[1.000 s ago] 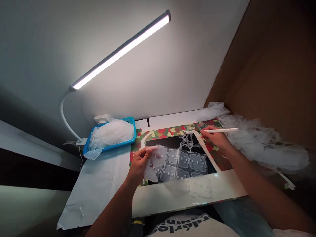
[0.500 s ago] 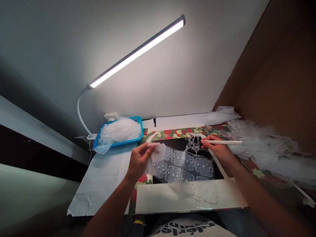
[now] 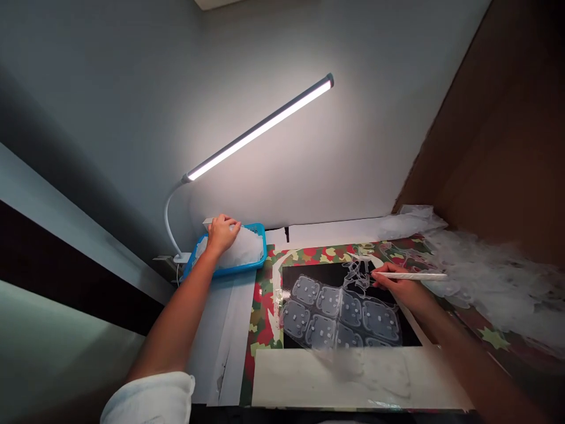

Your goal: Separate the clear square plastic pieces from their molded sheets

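My left hand [image 3: 223,234] reaches over a blue plastic basket [image 3: 265,247]. Its fingers are bent but apart on top of a heap of thin translucent pieces [image 3: 245,248], and no piece shows between them. My right hand [image 3: 395,282] grips a slim white pen-shaped tool [image 3: 417,276], held nearly level above the right side of a black mat [image 3: 408,337]. Across that mat lies a clear moulded sheet [image 3: 329,318], divided into rounded-square sections with small pegs and slots. Just left of my right fingers is a tangle of clear trimmed strips [image 3: 356,274].
A bar lamp [image 3: 265,126] on a bent neck glows above the table. Loose translucent film [image 3: 481,282] is piled at the right, beside a brown board [image 3: 498,135]. Camouflage-patterned covering [image 3: 265,312] surrounds the mat, with a pale strip [image 3: 300,377] along the front.
My left hand has moved from the sheet up and left to the basket; the translucent piece it held is no longer seen in its fingers. My right hand still holds the tool. The view has shifted.
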The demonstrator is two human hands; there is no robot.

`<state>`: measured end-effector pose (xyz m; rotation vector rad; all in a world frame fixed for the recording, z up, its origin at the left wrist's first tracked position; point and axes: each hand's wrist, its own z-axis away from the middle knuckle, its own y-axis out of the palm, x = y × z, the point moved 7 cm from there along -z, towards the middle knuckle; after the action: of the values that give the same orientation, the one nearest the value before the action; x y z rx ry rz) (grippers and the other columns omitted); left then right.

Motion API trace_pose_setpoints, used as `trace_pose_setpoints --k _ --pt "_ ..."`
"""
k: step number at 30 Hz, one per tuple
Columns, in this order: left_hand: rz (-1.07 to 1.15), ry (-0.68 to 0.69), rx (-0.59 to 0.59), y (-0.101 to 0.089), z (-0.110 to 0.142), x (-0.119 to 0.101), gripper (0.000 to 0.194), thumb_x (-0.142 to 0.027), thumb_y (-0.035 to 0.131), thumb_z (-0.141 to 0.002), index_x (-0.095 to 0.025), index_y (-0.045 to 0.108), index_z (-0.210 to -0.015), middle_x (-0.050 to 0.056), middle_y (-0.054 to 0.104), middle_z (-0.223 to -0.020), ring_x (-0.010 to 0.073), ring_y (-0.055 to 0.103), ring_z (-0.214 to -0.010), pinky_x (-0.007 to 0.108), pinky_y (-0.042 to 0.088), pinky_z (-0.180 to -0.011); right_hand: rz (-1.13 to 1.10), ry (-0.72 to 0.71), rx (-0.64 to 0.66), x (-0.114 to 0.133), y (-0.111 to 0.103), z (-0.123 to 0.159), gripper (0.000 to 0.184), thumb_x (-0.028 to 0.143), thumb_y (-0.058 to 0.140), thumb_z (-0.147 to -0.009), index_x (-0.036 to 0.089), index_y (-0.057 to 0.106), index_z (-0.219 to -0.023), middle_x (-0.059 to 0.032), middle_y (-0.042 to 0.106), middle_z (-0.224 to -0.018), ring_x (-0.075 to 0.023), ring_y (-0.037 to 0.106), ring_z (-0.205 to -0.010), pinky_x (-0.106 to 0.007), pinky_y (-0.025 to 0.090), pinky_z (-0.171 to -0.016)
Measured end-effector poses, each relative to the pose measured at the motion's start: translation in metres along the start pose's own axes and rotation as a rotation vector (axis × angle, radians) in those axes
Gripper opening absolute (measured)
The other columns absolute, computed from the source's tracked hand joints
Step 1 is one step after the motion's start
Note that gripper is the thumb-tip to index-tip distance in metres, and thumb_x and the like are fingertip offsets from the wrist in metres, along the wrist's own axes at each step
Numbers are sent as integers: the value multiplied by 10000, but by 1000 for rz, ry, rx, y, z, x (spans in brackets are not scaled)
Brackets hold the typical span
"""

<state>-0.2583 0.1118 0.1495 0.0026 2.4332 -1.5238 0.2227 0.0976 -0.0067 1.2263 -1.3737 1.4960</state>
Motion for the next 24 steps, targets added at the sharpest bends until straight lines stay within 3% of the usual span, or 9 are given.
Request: trace_pose_setpoints --k 4,8,15,19,24 --pt "-149 5 8 21 4 -9 515 -506 342 -942 -202 758 -935 149 612 -1148 328 478 -1127 475 329 -957 -9 21 0 6 5 0 398 600 699 -692 220 583 -694 -30 639 -721 -220 633 -705 -317 485 -653" --pt "-265 -16 30 39 -7 -17 593 -514 246 -963 -167 707 -1102 198 572 -1238 366 421 -1214 516 265 -999 -10 21 -6 11 11 1 394 621 690 -675 241 584 -667 -26 635 -675 -229 631 -692 -324 483 -635" --pt "-331 2 345 84 -25 -20 577 -551 353 -915 -168 616 -1258 218 590 -1287 383 487 -1202 519 337 -966 -9 37 -12 7 8 2 413 625 693 -656 236 554 -647 -16 631 -663 -229 643 -691 -320 472 -629" --pt "-336 20 448 76 -36 -22 607 -630 344 -883 -230 651 -1221 193 617 -1276 395 518 -1182 561 345 -962 -30 10 -20 8 4 3 396 608 680 -696 233 551 -679 -19 627 -692 -218 626 -697 -320 474 -644" --pt "-331 97 384 42 -47 -40 611 -624 278 -902 -255 675 -1184 166 635 -1246 363 540 -1146 547 336 -973 -29 2 -30 21 4 8 390 590 678 -703 224 546 -673 -15 624 -677 -205 609 -683 -316 461 -652"
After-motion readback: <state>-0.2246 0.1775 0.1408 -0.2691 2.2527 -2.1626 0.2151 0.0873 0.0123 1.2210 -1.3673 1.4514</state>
